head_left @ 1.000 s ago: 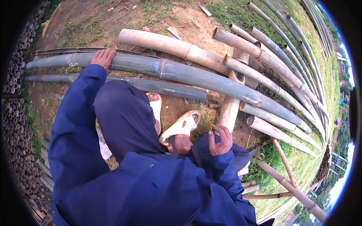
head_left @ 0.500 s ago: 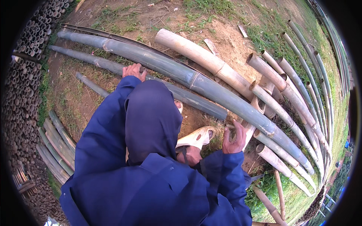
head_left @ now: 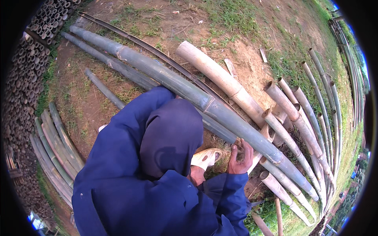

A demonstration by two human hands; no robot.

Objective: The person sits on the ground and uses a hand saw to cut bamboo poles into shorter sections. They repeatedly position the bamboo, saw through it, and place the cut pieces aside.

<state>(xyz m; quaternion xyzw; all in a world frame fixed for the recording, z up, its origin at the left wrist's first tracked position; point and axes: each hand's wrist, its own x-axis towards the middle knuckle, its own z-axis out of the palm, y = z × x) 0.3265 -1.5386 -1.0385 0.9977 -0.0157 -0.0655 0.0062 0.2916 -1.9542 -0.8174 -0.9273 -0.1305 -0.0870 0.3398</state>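
My right hand (head_left: 241, 158) is at the near right end of a thinner dark bamboo pole (head_left: 222, 130), its fingers curled in against the cut end. The exact contact there is small and hard to make out. My left arm (head_left: 132, 114) reaches up over the same pole, and my left hand is hidden behind the sleeve and a rounded dark cloth shape (head_left: 171, 135). Just beyond runs a thicker grey-green bamboo pole (head_left: 189, 92), lying diagonally. A foot in a pale clog (head_left: 205, 158) rests below the thinner pole's end.
A pale thick bamboo pole (head_left: 220, 76) and a split dark strip (head_left: 153, 51) lie farther off. Several cut poles (head_left: 293, 112) fan out at right. More poles (head_left: 59, 145) lie at left, near a large stack of bamboo ends (head_left: 23, 86). Sandy soil (head_left: 252, 67) and grass show beyond.
My right hand has come closer to the thinner pole's end, its fingers more curled. The left hand, visible on that pole before, is now hidden as the arm shifted right. The view has tilted.
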